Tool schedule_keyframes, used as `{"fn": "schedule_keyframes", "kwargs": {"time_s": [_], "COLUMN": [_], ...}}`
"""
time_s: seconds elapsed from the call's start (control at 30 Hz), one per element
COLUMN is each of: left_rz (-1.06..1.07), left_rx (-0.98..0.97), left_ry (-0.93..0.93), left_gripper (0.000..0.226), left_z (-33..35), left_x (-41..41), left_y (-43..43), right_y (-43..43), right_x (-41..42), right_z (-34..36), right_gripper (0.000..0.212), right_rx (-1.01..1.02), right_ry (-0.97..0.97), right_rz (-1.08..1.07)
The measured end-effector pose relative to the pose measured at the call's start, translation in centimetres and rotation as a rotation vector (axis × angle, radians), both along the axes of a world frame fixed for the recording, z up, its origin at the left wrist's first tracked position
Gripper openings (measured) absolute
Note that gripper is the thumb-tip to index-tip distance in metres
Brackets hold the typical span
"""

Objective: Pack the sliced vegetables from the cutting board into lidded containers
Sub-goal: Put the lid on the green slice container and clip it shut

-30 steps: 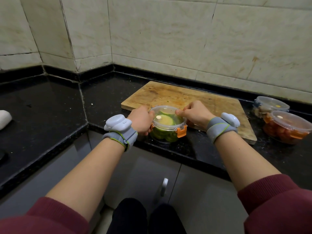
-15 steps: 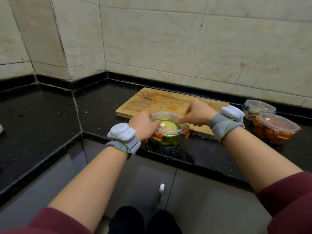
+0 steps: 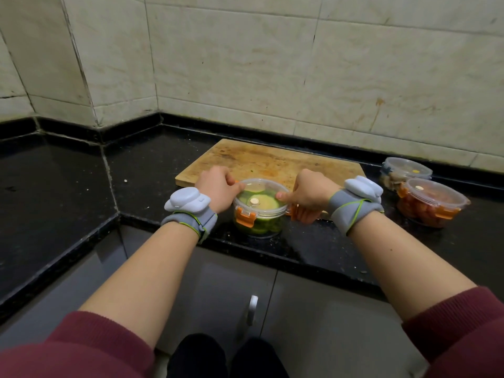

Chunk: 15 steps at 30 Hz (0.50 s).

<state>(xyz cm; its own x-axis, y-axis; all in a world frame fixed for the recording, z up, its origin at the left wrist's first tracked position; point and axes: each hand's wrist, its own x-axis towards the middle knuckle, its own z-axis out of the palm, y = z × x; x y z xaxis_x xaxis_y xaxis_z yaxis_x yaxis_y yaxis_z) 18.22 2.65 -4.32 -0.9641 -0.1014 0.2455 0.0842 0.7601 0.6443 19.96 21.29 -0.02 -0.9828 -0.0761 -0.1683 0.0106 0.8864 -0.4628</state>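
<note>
Maroon ribbed-cuff sleeves [image 3: 81, 347], grey wristbands [image 3: 344, 204] edged in green, each bearing a rounded white pod [image 3: 185, 199], black trousers [image 3: 196, 356].

Right hand [image 3: 308, 196] now grips the container [image 3: 259, 227] at its clip [image 3: 290, 209].

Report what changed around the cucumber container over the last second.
The right hand dropped from the lid rim to grip the right-side clasp, thumb on the lid. The cucumber container turned: its front clasp now faces front-left. The left hand stays holding the left rim; cutting board and red-filled container unmoved.
</note>
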Motion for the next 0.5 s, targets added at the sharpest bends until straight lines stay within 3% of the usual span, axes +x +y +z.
{"fn": "schedule_keyframes", "kwargs": {"time_s": [0.5], "left_rz": [0.017], "left_rx": [0.012], "left_ry": [-0.018], "left_gripper": [0.016], "left_z": [-1.1], "left_x": [-1.4], "left_y": [-0.3], "right_y": [0.7], "right_x": [-1.2], "right_z": [-1.0], "right_gripper": [0.046], "right_rx": [-0.187], "right_ry": [-0.044], "right_rz": [-0.029]}}
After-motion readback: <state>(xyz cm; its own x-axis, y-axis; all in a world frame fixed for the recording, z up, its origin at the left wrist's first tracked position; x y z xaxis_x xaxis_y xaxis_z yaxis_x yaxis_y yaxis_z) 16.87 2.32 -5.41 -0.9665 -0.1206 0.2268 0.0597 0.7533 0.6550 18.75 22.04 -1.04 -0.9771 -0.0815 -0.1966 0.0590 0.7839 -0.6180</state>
